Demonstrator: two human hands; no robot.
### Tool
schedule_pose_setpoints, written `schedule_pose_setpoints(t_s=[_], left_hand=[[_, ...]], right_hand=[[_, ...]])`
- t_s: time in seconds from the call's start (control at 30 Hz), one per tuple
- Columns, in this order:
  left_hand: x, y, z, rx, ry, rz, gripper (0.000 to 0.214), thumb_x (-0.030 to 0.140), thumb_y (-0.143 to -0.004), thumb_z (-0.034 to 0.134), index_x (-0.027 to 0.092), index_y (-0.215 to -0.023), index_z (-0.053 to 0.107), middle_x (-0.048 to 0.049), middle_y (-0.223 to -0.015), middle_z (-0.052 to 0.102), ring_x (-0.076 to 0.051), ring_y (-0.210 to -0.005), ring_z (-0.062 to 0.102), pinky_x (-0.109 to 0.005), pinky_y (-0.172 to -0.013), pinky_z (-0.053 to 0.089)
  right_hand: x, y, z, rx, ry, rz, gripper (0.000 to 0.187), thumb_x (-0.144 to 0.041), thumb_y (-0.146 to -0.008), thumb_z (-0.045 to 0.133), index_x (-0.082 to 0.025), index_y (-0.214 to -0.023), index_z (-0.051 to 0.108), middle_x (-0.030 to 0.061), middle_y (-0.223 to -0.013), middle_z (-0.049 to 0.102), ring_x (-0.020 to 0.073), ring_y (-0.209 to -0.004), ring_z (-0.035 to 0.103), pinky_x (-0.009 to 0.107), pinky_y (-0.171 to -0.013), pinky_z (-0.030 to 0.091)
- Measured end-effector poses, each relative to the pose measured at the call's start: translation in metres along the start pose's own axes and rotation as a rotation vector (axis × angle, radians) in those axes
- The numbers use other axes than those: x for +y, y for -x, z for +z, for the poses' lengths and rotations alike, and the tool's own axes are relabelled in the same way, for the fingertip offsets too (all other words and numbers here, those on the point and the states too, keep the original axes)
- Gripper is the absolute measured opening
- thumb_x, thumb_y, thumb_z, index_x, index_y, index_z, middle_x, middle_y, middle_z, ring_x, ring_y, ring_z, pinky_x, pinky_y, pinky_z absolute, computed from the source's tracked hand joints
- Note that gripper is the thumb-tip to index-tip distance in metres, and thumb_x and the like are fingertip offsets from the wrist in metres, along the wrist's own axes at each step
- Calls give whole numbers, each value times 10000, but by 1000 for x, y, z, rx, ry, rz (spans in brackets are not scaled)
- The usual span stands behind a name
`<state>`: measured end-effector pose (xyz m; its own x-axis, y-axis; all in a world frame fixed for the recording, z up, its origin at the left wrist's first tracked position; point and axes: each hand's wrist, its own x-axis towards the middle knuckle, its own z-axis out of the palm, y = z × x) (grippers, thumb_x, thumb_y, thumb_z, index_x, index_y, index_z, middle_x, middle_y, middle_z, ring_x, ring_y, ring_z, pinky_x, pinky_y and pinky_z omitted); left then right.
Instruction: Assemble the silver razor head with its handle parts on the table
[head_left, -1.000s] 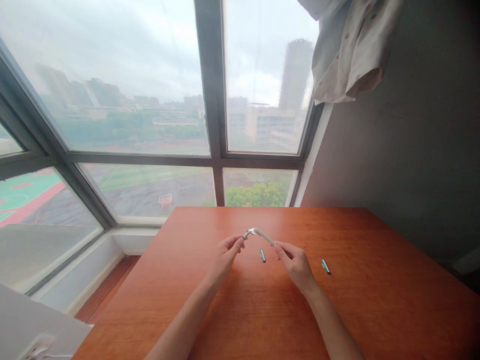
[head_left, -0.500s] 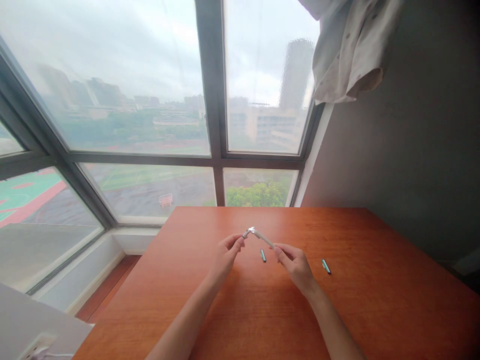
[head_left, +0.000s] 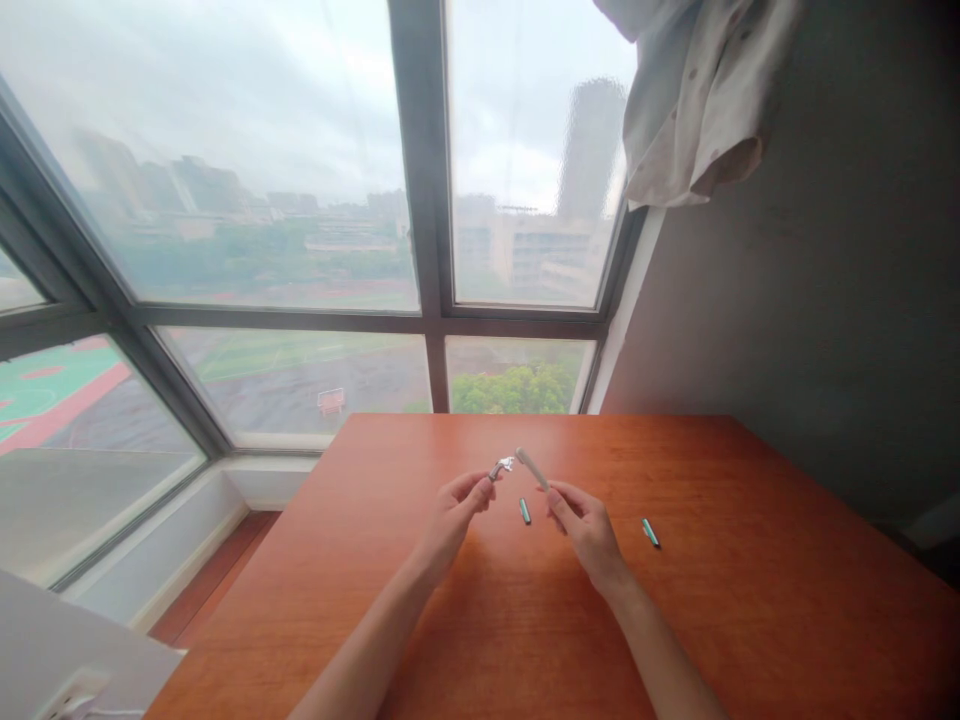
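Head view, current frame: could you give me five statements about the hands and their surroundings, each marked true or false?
1. The left hand holds a slim silvery piece. True.
2. The right hand is empty. False: it grips a slim pale stick.
3. Both small green pieces lie left of the left hand. False: in the picture, one green piece lies between the hands, the other green piece right of the right hand.
4. The table is reddish-brown. True.
5. A pale garment hangs at the picture's upper left. False: the pale garment hangs at the upper right.
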<state>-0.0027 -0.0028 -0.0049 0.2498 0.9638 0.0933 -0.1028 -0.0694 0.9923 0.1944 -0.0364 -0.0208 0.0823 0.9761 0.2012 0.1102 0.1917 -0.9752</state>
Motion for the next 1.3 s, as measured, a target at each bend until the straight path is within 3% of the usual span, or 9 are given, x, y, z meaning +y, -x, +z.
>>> schedule_pose_setpoints(t_s=[0.3,0.6,0.73,0.87,1.3], left_hand=[[-6,-4,2,42,142,-50,421,472,-742,675,133,-991,704,-36,-720,591,-127,-659,481,-242,-629,376],[-6,2,17,-52,567,-253,343,416,-734,721,133,-925,682,9,-671,518,-45,-513,394,-196,-529,306],[-6,2,16,-39,585,-281,331,397,-752,712,131,-943,665,15,-670,513,-40,-506,408,-183,-511,311],[-5,3,18,-57,587,-303,362,398,-759,705,171,-1028,620,23,-679,528,-44,-505,430,-170,-497,313],[-4,5,21,-70,575,-285,315,358,-750,723,177,-975,597,36,-675,524,-23,-474,382,-150,-463,268]], right_hand=[[-2,6,15,-84,-190,84,471,-570,-794,564,-139,-907,715,-9,-592,484,77,-469,367,208,-407,259],[7,2,15,-60,-187,66,395,-511,-826,571,-148,-903,704,-10,-611,489,72,-485,364,205,-430,256],[7,1,13,20,-135,58,402,-516,-813,583,-148,-918,705,-1,-611,530,85,-494,397,209,-446,302],[6,1,11,-8,-112,22,387,-502,-816,583,-153,-928,706,6,-635,565,94,-512,437,211,-474,351],[10,-3,3,89,68,24,424,-532,-784,594,-134,-876,709,33,-638,613,135,-552,509,229,-516,406]])
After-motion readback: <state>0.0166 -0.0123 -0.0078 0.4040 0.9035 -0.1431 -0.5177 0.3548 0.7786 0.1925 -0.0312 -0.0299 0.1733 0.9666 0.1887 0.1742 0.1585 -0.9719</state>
